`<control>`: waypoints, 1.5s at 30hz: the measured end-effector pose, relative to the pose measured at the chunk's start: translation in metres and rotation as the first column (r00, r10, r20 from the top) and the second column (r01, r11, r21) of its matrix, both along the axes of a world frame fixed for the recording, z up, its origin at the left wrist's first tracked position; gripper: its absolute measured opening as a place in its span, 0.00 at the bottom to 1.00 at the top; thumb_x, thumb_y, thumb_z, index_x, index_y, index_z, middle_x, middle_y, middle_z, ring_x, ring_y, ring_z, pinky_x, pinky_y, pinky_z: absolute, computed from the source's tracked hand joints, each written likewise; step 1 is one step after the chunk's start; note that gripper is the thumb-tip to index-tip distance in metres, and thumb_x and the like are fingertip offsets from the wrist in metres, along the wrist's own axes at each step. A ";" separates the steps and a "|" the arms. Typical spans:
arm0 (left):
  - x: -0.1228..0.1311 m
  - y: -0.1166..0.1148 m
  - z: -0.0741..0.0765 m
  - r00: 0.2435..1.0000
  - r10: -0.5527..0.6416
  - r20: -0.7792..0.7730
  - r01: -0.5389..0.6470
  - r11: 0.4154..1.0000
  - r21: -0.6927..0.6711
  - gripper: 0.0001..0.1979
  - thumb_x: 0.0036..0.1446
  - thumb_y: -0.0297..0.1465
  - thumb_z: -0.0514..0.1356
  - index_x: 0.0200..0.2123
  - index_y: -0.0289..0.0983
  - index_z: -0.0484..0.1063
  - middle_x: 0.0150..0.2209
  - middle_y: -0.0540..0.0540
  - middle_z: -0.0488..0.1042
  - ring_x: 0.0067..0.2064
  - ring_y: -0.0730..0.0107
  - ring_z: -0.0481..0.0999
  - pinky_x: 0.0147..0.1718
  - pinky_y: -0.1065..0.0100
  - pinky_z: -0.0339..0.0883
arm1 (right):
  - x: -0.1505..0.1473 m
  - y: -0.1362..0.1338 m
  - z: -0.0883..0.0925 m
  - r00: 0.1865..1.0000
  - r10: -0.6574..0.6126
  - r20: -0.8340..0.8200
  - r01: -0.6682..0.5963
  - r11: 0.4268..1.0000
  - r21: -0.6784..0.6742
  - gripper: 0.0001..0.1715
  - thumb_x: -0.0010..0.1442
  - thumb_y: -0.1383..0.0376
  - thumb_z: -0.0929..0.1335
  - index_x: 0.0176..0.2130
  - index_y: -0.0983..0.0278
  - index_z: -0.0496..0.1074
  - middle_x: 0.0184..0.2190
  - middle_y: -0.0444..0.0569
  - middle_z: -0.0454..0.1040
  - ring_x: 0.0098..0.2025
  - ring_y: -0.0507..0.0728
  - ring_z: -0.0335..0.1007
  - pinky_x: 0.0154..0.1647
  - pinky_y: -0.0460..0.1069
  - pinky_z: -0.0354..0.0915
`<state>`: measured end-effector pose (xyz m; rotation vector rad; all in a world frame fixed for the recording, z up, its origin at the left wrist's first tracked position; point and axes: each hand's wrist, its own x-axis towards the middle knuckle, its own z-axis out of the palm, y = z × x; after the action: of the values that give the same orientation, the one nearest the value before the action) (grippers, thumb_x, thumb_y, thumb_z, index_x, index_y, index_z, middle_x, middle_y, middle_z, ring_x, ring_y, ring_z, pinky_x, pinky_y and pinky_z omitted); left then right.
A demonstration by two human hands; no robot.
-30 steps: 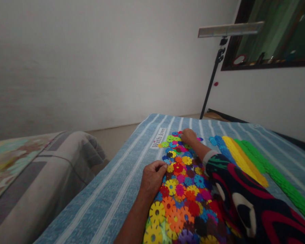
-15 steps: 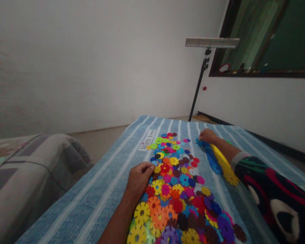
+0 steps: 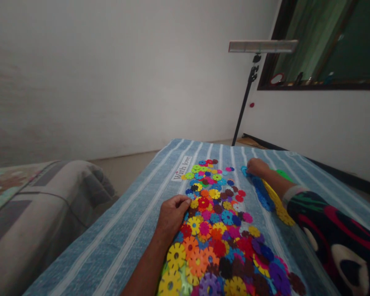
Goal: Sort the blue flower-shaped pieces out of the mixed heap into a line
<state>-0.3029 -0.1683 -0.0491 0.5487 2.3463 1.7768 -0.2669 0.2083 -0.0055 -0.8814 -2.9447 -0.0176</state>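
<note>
On the cloth, left hand curled against discs, right hand closed on blue row.

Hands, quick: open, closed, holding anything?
Left hand: curled on the disc pile edge; hold cannot be told.
Right hand: curled at the blue row far end; hold cannot be told.

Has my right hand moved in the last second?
Yes. The right hand has gone rightward, away from the With love label, off the mixed disc pile to the far end of the blue row.
</note>
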 end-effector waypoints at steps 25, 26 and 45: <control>0.006 0.001 0.004 1.000 0.006 -0.018 -0.006 1.000 0.020 0.11 0.45 0.38 0.59 0.24 0.36 0.76 0.25 0.49 0.77 0.30 0.67 0.73 0.33 0.68 0.65 | -0.051 -0.158 0.000 0.858 0.507 0.075 -0.510 0.860 0.027 0.18 0.63 0.57 0.64 0.40 0.65 0.79 0.42 0.57 0.77 0.47 0.61 0.71 0.41 0.48 0.62; 0.006 0.001 0.004 1.000 0.006 -0.017 -0.006 1.000 0.022 0.11 0.45 0.38 0.59 0.24 0.36 0.76 0.24 0.49 0.76 0.29 0.67 0.73 0.33 0.68 0.65 | -0.049 -0.161 0.001 0.852 0.519 0.069 -0.522 0.853 0.024 0.18 0.64 0.56 0.64 0.41 0.64 0.78 0.43 0.56 0.77 0.47 0.60 0.71 0.42 0.48 0.62; 0.007 0.001 0.006 0.999 0.001 -0.036 -0.001 1.000 0.008 0.11 0.46 0.37 0.59 0.24 0.36 0.77 0.25 0.49 0.77 0.30 0.66 0.74 0.34 0.68 0.66 | -0.022 -0.176 -0.001 0.723 0.690 0.024 -0.691 0.723 0.017 0.15 0.64 0.58 0.64 0.44 0.61 0.76 0.42 0.51 0.74 0.47 0.57 0.67 0.45 0.47 0.58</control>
<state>-0.2959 -0.1673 -0.0426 0.5853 2.3643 1.7927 -0.2894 0.0325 -0.0070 0.2794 -3.0698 -0.0209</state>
